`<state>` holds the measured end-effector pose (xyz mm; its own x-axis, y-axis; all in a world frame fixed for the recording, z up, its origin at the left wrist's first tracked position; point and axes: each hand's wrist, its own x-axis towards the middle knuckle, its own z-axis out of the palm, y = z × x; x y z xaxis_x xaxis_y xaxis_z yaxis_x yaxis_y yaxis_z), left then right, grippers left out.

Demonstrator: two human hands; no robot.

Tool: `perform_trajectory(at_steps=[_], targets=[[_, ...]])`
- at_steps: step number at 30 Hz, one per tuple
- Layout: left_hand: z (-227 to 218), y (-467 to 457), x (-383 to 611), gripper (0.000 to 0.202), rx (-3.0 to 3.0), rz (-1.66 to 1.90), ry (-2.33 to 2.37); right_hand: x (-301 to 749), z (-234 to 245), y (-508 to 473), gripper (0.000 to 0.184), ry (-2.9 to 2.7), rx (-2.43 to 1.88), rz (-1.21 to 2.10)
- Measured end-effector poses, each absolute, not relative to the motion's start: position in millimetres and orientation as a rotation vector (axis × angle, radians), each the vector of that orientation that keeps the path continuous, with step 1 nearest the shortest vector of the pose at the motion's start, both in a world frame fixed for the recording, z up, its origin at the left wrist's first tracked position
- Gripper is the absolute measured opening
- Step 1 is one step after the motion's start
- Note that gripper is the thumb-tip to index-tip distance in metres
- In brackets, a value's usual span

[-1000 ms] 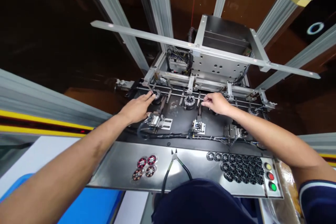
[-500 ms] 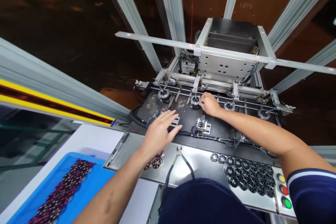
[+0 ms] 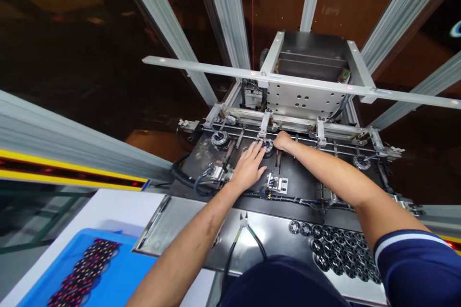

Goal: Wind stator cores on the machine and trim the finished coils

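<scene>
My left hand (image 3: 249, 165) is open, fingers stretched out, its fingertips at the near left edge of a round slotted metal part (image 3: 267, 147) on a fixture post. At that part's right side is my right hand (image 3: 283, 140), its fingers curled closed; whatever they grip is hidden. A metal clamp arm (image 3: 264, 124) reaches down over the part from behind. Another round part (image 3: 219, 139) sits on a fixture farther left, and one more round part (image 3: 362, 161) is at the right. Below my hands lies a small metal bracket block (image 3: 276, 183).
Side cutters (image 3: 245, 228) lie on the steel ledge (image 3: 183, 220). Several dark ring-shaped parts (image 3: 342, 247) cover its right side. A blue tray (image 3: 124, 254) at left holds rows of ring parts with red. A metal bar (image 3: 302, 81) crosses above the fixtures.
My left hand has moved right and forward to the round part at the middle fixture. My right hand stays beside that part, its fingers now more curled. The view has shifted slightly.
</scene>
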<state>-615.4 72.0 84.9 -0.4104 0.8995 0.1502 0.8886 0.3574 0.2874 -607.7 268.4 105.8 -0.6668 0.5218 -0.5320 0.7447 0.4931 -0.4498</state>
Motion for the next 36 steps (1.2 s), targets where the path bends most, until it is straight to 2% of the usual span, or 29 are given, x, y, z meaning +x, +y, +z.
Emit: perform_trajectory(at_steps=[8, 14, 18, 22, 25, 28, 30, 33, 36], targets=[[83, 75, -617, 0.065, 1.706, 0.421, 2.551, -595, 114, 271, 0.029, 2.417, 0.904, -1.223], [84, 75, -614, 0.071, 1.708, 0.344, 2.553, -599, 115, 265, 0.028, 2.456, 0.826, -1.236], [87, 76, -615, 0.074, 1.702, 0.289, 2.553, -577, 149, 255, 0.025, 2.649, 0.731, -1.202], [93, 73, -624, 0.076, 1.706, 0.298, 2.497, -500, 191, 267, 0.02, 2.838, 0.477, -1.191], [112, 66, -620, 0.071, 1.67, 0.394, 2.515, -430, 205, 302, 0.008, 2.955, 0.589, -1.087], [143, 68, -589, 0.055, 1.585, 0.808, 2.705, -386, 192, 339, 0.007, 2.999, 0.884, -0.902], [159, 79, -556, 0.046, 1.685, 1.034, 2.658, -380, 175, 351, 0.012, 2.984, 0.951, -0.841], [157, 110, -510, 0.043, 1.801, 0.937, 2.514, -396, 153, 348, 0.019, 2.931, 0.95, -0.842], [130, 141, -488, 0.044, 1.753, 0.77, 2.48, -416, 142, 340, 0.03, 2.788, 0.988, -0.853]])
